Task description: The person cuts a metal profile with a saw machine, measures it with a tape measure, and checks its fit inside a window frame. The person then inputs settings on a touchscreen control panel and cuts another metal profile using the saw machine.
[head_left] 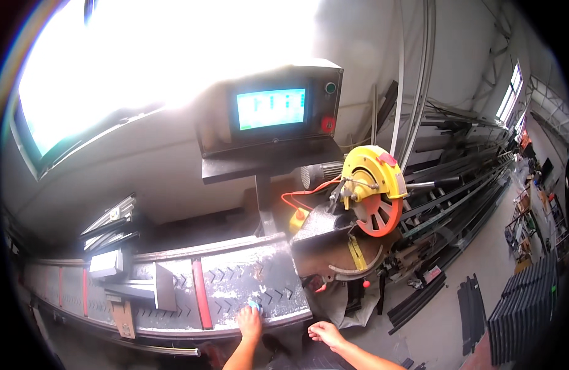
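My left hand (pixel 250 322) rests at the front edge of a long grey machine bed (pixel 229 303), its fingers closed on a small light-blue piece (pixel 254 304) that is too small to make out. White dust or shavings lie over the bed around it. My right hand (pixel 324 333) hangs in the air just past the bed's right end, fingers curled in; whether anything is in them cannot be seen. A red strip (pixel 202 293) crosses the bed left of my left hand.
A yellow cut-off saw (pixel 374 176) with an orange guard stands beyond my right hand. Behind the bed is a control box with a lit screen (pixel 271 109). A metal stop block (pixel 164 287) sits on the bed's left part. Dark bars (pixel 417 302) lie on the floor at right.
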Demonstrator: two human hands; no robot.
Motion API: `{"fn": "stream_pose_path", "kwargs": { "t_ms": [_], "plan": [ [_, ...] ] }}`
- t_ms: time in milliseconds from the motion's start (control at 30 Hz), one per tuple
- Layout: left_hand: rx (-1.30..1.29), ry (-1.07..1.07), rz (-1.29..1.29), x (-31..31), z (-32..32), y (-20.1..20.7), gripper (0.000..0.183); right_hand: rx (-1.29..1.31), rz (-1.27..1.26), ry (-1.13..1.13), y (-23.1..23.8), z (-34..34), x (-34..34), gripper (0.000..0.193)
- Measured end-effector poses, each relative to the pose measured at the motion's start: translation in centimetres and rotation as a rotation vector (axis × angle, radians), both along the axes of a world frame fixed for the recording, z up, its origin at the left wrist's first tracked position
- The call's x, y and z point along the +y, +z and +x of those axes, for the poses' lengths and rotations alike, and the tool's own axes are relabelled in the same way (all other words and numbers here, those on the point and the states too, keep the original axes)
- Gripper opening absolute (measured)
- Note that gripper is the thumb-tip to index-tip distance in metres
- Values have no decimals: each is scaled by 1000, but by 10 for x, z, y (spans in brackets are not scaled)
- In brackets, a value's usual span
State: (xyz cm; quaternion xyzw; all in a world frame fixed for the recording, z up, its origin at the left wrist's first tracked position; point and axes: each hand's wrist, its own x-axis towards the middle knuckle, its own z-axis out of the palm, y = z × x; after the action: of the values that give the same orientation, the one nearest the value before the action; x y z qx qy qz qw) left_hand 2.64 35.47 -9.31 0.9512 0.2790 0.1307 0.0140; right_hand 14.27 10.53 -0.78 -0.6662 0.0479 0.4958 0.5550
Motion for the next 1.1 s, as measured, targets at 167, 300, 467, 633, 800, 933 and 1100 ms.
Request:
{"fn": "stream_pose_path", "kwargs": {
  "t_ms": [167,300,467,633,800,933,1100],
  "plan": [
    [51,-46,-184,-16,-1,2,36,-273,104,-10,-11,75,19,16],
    [-38,86,-177,-28,28,24,35,-508,61,56,-16,130,29,15],
    [-217,-89,-350,-37,129,52,36,-514,-5,50,-39,150,7,14],
    [-192,-320,-496,-62,246,85,32,-792,-167,87,-47,205,-28,21],
    [-62,-372,-617,-102,275,81,27,-1221,-532,162,-45,384,-85,27],
    [62,-346,-686,-126,232,49,22,-1509,-399,136,-88,488,-108,18],
    [166,-202,-732,-126,161,46,21,-1586,-713,569,-124,518,-89,17]
  ]
}}
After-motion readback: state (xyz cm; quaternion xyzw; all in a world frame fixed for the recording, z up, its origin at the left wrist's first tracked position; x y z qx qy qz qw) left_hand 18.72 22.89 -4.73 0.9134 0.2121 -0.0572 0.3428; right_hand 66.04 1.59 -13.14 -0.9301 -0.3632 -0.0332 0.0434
